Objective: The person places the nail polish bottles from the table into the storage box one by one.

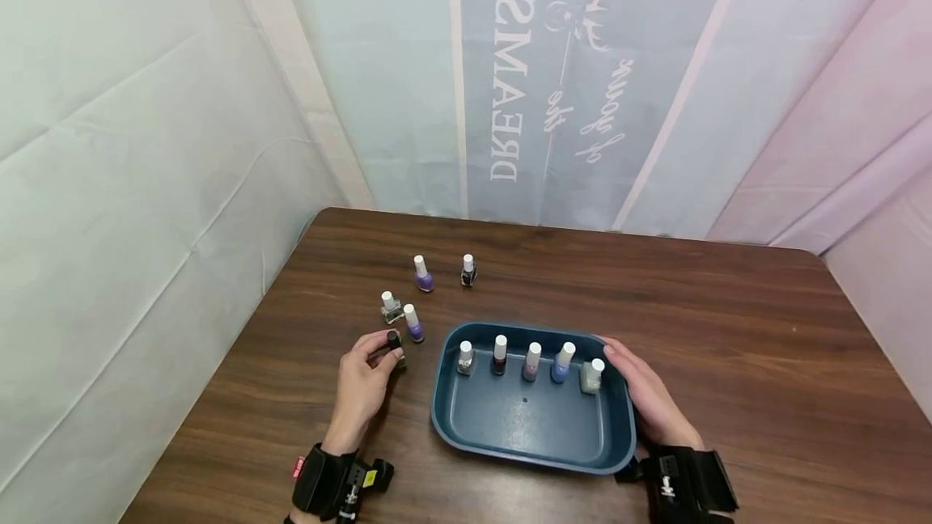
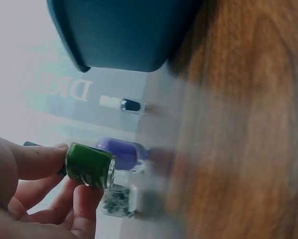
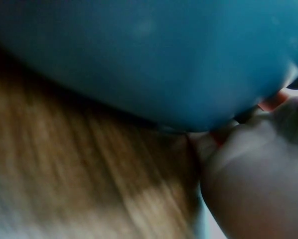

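Note:
In the head view my left hand point(image 1: 364, 378) pinches a green nail polish bottle point(image 2: 90, 165) by its black cap point(image 1: 394, 340). The left wrist view shows it held above the tabletop. Along the right wall of a dark blue tray point(image 1: 524, 459) rests my right hand point(image 1: 651, 399), its fingers partly hidden by the wall. Inside the tray a row of several nail polish bottles stands along the far side: a clear one point(image 1: 465, 358), a dark red one point(image 1: 499, 355), a pinkish one point(image 1: 532, 362), a blue one point(image 1: 563, 363) and a pale one point(image 1: 591, 377).
Beyond my left hand stand two purple bottles point(image 1: 424, 274) point(image 1: 413, 323), a clear glittery bottle point(image 1: 391, 308) and a black bottle point(image 1: 468, 271). The brown wooden table point(image 1: 764, 346) meets a printed curtain point(image 1: 408, 87) at its far edge.

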Demonstrator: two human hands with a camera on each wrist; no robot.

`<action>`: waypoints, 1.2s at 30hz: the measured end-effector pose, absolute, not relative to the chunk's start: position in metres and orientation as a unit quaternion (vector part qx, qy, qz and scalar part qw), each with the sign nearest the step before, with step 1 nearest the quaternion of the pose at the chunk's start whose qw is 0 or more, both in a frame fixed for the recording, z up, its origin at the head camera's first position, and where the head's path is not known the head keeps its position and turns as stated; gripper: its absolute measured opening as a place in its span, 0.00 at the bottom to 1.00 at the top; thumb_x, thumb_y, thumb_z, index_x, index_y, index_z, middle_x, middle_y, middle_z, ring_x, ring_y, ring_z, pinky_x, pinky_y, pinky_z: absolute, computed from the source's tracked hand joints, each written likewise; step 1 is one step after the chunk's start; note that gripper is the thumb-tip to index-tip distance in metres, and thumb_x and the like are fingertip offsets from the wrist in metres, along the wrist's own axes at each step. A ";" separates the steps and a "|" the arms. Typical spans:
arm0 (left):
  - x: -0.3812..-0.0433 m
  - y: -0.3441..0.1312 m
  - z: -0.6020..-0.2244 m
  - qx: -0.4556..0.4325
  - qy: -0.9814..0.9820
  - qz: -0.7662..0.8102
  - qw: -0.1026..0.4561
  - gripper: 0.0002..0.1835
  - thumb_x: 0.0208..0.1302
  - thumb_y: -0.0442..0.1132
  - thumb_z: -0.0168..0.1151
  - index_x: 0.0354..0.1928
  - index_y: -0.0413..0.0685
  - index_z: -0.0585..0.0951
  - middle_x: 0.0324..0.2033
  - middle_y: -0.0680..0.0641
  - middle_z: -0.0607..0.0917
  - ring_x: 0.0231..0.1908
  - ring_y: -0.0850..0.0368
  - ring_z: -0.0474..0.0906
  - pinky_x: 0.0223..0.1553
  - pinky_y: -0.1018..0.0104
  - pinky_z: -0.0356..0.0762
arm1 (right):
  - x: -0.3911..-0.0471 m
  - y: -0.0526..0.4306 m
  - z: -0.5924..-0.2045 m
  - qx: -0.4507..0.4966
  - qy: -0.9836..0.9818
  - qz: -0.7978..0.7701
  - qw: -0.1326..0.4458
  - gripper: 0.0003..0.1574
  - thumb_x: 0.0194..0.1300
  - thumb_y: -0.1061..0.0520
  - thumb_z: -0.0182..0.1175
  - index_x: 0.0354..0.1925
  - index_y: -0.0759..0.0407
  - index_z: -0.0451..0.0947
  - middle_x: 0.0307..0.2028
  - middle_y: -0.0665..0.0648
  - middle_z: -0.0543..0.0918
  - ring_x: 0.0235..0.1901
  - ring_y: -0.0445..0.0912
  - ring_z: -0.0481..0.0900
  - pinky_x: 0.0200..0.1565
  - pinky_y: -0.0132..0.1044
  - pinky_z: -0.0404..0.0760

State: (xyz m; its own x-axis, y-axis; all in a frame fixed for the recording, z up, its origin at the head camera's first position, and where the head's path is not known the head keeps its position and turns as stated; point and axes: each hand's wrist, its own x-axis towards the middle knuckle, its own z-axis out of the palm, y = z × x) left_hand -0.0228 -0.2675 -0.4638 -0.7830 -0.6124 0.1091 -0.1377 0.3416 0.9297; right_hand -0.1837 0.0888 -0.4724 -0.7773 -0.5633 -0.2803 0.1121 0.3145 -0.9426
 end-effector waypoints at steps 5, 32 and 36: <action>-0.015 -0.265 -0.457 0.224 -0.791 -0.522 0.226 0.15 0.61 0.30 0.63 0.50 0.36 0.83 0.49 0.41 0.84 0.47 0.50 0.82 0.42 0.78 0.77 | -0.184 0.089 -0.473 -0.153 0.761 -0.557 0.293 0.42 0.73 0.32 0.35 0.73 0.54 0.54 0.71 0.59 0.61 0.64 0.43 0.64 0.67 0.50 0.61; 0.000 -0.231 -0.423 0.137 -0.845 -0.486 0.176 0.15 0.57 0.38 0.68 0.47 0.58 0.86 0.44 0.57 0.87 0.43 0.58 0.80 0.49 0.57 0.79 | -0.185 0.088 -0.474 -0.149 0.751 -0.569 0.300 0.43 0.72 0.31 0.36 0.73 0.56 0.54 0.71 0.61 0.61 0.65 0.48 0.61 0.68 0.54 0.58; -0.001 -0.227 -0.424 0.118 -0.846 -0.494 0.163 0.15 0.56 0.38 0.69 0.47 0.59 0.86 0.45 0.58 0.87 0.48 0.59 0.80 0.53 0.52 0.77 | -0.185 0.089 -0.474 -0.154 0.750 -0.569 0.302 0.43 0.73 0.32 0.35 0.73 0.55 0.54 0.70 0.60 0.62 0.60 0.37 0.66 0.65 0.43 0.62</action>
State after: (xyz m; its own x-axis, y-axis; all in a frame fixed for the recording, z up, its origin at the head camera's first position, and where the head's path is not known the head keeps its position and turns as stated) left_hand -0.0013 -0.2269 -0.4242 -0.9191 -0.3609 0.1581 -0.0394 0.4835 0.8744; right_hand -0.1854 0.0888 -0.4740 -0.7707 -0.5735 -0.2778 0.1132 0.3058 -0.9453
